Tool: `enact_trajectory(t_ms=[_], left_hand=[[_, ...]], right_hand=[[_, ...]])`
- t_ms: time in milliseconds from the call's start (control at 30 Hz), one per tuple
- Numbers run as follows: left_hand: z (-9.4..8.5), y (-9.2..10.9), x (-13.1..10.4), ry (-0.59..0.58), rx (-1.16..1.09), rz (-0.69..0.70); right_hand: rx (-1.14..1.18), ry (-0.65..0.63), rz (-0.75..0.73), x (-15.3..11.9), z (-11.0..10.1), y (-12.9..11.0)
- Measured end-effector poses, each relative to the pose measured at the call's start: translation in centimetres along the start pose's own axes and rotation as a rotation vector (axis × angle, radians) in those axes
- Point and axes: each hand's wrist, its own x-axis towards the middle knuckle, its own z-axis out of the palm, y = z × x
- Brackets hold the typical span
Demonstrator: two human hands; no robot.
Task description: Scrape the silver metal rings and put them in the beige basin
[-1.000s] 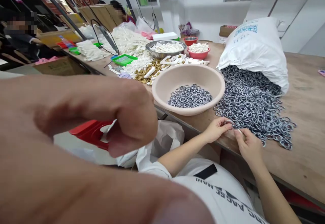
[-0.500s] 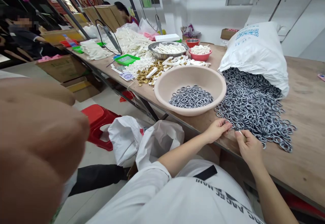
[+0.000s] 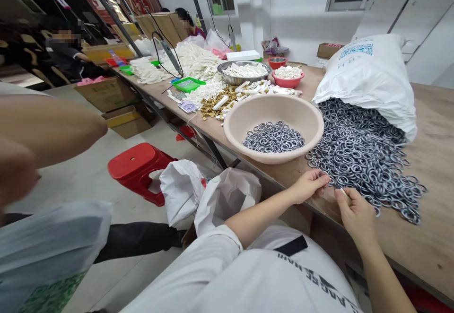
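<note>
Both my hands meet over the table's front edge, beside a spread heap of grey rings (image 3: 369, 161). My left hand (image 3: 312, 184) is closed in a pinch, with what looks like one grey ring at its fingertips. My right hand (image 3: 356, 209) is closed on a small thin piece, pale with a dark tip, mostly hidden by the fingers. The two hands are a short gap apart. Just beyond my left hand stands a beige basin (image 3: 234, 131) with more rings in its bottom. The heap spills from the mouth of a white sack (image 3: 369, 76).
Farther along the table (image 3: 434, 185) are a steel bowl (image 3: 227, 77), a red bowl (image 3: 289, 82), a green tray (image 3: 189, 84) and piles of white and brown pieces. White bags (image 3: 227, 195) and a red stool (image 3: 133, 161) stand below. A person's arm (image 3: 49, 124) passes close at left.
The view has shifted slightly left, so the table appears farther right. The nearby person's arm has moved back toward the left, uncovering the red stool. My hands keep the same closed pose.
</note>
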Motion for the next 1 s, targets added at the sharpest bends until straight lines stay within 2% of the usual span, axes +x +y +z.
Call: enact_trajectory(t_ms=[267,433,500,633,833,1000], left_hand=[[-0.2,-0.1,0.0,-0.011,-0.019,0.005],[0.3,-0.1,-0.1,-0.002,0.002,-0.019],[0.7,-0.2,-0.3,-0.038,0.082,0.0],[1.2,-0.3,-0.7,-0.126,0.352,0.07],[1.0,-0.2,-0.9,-0.19,0.481,0.08],[1.1,0.0,-1.0,-0.209,0.48,0.06]], right_hand=[[0.005,-0.019,0.015,0.1,0.2,0.3],[0.098,0.133,-0.005,-0.1,0.6,0.8],[0.177,0.16,-0.057,-0.2,0.6,0.6],[0.285,0.112,-0.185,-0.3,0.3,0.1],[0.361,0.128,-0.125,-0.5,0.4,0.7],[0.375,0.124,-0.15,-0.4,0.3,0.8]])
